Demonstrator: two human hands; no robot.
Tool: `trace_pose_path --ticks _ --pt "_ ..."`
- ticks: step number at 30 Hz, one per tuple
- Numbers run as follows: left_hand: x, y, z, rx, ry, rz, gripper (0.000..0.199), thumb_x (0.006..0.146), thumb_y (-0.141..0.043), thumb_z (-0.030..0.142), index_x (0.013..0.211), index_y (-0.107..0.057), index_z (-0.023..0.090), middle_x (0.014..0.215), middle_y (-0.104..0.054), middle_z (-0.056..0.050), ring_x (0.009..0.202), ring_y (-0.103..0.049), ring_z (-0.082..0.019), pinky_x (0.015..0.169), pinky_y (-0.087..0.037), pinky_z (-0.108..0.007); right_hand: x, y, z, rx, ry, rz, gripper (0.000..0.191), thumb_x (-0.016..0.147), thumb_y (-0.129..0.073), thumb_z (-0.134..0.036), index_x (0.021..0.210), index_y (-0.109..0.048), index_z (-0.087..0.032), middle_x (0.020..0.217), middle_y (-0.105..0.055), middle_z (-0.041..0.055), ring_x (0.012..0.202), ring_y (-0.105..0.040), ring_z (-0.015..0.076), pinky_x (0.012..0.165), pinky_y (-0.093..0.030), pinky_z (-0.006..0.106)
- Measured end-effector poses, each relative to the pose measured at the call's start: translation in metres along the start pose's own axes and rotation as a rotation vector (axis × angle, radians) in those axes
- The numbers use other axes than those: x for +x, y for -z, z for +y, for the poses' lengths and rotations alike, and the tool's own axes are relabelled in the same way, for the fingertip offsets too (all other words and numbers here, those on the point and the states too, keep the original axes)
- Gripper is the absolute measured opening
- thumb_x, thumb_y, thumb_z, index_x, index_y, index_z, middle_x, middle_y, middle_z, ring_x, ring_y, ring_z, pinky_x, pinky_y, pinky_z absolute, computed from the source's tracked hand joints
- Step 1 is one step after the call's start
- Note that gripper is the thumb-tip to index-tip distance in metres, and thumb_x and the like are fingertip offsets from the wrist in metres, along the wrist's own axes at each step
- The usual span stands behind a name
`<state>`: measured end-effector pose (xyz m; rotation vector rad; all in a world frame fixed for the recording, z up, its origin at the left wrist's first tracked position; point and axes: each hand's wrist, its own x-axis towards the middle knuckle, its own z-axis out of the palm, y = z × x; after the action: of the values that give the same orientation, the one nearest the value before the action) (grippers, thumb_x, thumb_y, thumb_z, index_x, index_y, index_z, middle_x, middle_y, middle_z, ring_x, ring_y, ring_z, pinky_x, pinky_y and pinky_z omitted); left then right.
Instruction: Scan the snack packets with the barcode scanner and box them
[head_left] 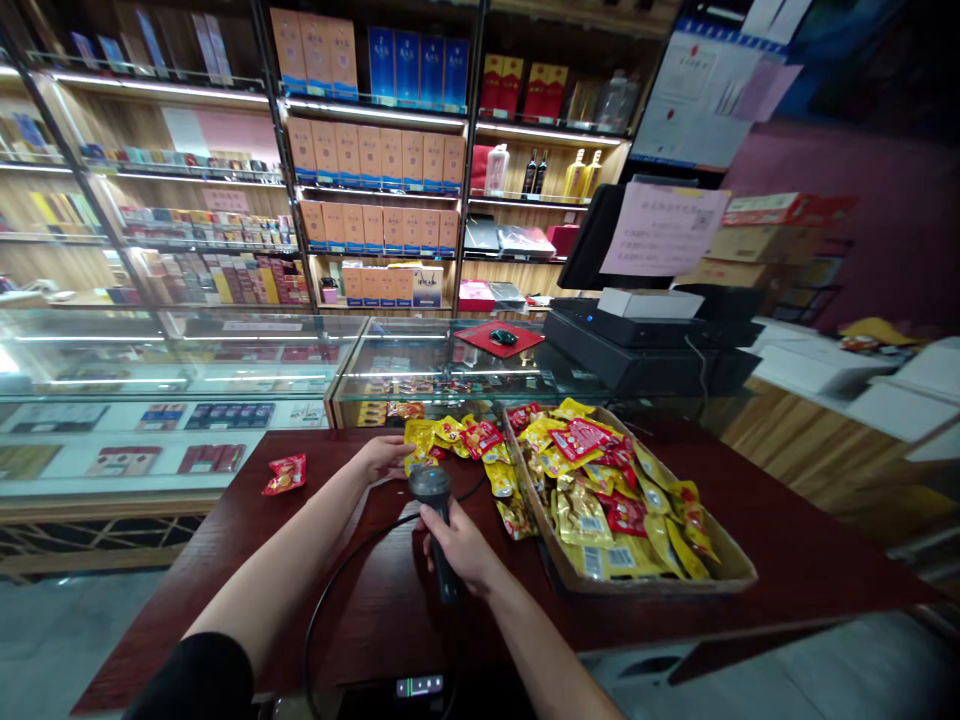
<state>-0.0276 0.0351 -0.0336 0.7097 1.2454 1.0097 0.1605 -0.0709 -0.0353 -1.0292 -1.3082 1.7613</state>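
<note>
My right hand [461, 545] is wrapped round a black handheld scanner [431, 484] with a rounded grey head, held upright above the dark red table [247, 540]. Just left of the scanner head, my left hand [386, 458] reaches to the yellow snack packets [420, 437], its fingertips at the edge of one; whether it grips that packet I cannot tell. Red and yellow packets lie in a loose row beside a cardboard box [739, 570] heaped with similar packets. One red packet [285, 474] lies apart at the left.
A black cable [319, 610] loops over the table near my left forearm. Behind stand glass display counters [187, 395], a red mat [480, 338] with a mouse [503, 337], and a black monitor [592, 240]. Shelves of boxes line the wall.
</note>
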Motion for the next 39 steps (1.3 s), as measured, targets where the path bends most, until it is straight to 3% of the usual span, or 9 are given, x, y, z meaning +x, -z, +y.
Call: trace_pose_path --ticks 9,16,20,26,30,34,39 --pt "-0.004 0.0 0.0 0.03 0.017 -0.026 0.032 0.065 -0.079 0.018 0.092 -0.063 0.012 0.076 -0.07 -0.007 0.054 -0.063 -0.014 0.051 -0.055 -0.027 0.002 -0.001 0.001 -0.003 0.004 0.024 0.048 0.074 -0.06 -0.058 0.102 -0.045 -0.022 0.077 -0.058 -0.0041 0.048 -0.051 0.0076 0.039 -0.043 0.02" --pt "-0.002 -0.001 0.0 0.005 0.015 -0.053 0.036 0.065 -0.079 0.02 0.096 -0.063 0.01 0.081 -0.071 -0.011 0.061 -0.067 -0.019 0.053 -0.054 -0.029 0.003 0.0 0.003 0.007 0.007 0.006 0.044 0.075 -0.061 -0.056 0.096 -0.045 -0.021 0.076 -0.058 -0.0037 0.048 -0.051 0.0073 0.039 -0.043 0.02" --pt "-0.003 0.001 0.0 0.014 0.015 -0.056 0.037 0.062 -0.082 0.019 0.093 -0.064 0.011 0.08 -0.07 -0.009 0.056 -0.065 -0.016 0.052 -0.055 -0.028 0.002 -0.001 0.002 0.005 0.01 0.01 0.043 0.076 -0.059 -0.055 0.099 -0.045 -0.021 0.075 -0.059 -0.0042 0.046 -0.051 0.0067 0.038 -0.043 0.02" --pt "-0.007 -0.006 0.004 0.008 0.003 -0.045 0.037 0.062 -0.081 0.019 0.095 -0.065 0.011 0.078 -0.07 -0.008 0.057 -0.065 -0.016 0.056 -0.057 -0.031 0.001 0.006 -0.019 0.059 0.044 0.084 0.045 0.073 -0.064 -0.053 0.099 -0.048 -0.021 0.076 -0.064 -0.0025 0.039 -0.049 0.0062 0.036 -0.04 0.021" --pt "-0.018 -0.025 0.016 0.033 0.008 -0.122 0.034 0.065 -0.08 0.022 0.094 -0.066 0.013 0.084 -0.071 -0.009 0.064 -0.067 -0.018 0.059 -0.058 -0.032 0.003 0.027 -0.049 0.08 0.139 0.28 0.041 0.069 -0.069 -0.047 0.095 -0.054 -0.02 0.065 -0.063 -0.0033 0.04 -0.049 0.0081 0.04 -0.04 0.022" --pt "-0.031 -0.058 0.034 0.042 -0.008 -0.241 0.031 0.067 -0.079 0.024 0.093 -0.066 0.014 0.089 -0.072 -0.009 0.07 -0.069 -0.018 0.062 -0.059 -0.032 -0.003 0.059 -0.086 0.075 0.308 0.494 0.034 0.064 -0.074 -0.035 0.092 -0.063 -0.019 0.088 -0.069 0.0021 0.079 -0.064 0.0169 0.07 -0.051 0.027" --pt "-0.037 -0.119 0.054 0.048 -0.015 -0.429 0.034 0.066 -0.08 0.023 0.095 -0.065 0.012 0.091 -0.071 -0.012 0.073 -0.069 -0.02 0.064 -0.06 -0.033 -0.024 0.098 -0.122 0.133 0.316 0.537 0.033 0.063 -0.073 -0.031 0.093 -0.065 -0.019 0.092 -0.071 0.0033 0.085 -0.066 0.0202 0.072 -0.051 0.03"
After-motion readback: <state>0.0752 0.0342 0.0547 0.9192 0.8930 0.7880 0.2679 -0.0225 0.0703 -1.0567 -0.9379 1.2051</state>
